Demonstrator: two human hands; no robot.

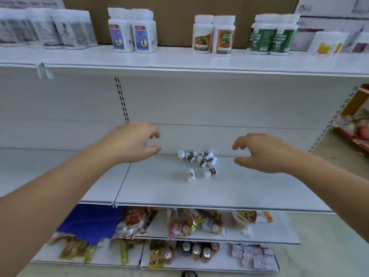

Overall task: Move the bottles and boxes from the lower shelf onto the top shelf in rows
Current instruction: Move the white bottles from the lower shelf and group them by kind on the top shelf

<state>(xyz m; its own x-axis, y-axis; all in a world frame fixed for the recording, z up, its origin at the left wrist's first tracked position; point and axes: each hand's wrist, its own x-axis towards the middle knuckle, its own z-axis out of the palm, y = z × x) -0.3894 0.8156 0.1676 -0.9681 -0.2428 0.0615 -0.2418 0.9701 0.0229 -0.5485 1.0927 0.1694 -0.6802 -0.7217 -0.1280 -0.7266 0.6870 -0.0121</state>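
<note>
Several small white-capped bottles (199, 157) lie tumbled in a heap at the back of the lower shelf (229, 192); two more lie a little nearer, one white (190, 175) and one with a brown label (210, 172). My left hand (132, 143) hovers to the left of the heap and my right hand (263, 153) to its right. Both have loosely curved fingers and hold nothing. On the top shelf (179, 60) stand rows of larger bottles: blue-labelled (131, 34), orange-labelled (213, 36), green-labelled (271, 38).
More blurred bottles (46, 30) stand at the top shelf's far left, and boxes and a yellow-labelled jar (327, 44) at its right. Below the lower shelf are shelves of snack packets (183, 222) and jars. A yellow shelf unit (357, 120) stands at the right.
</note>
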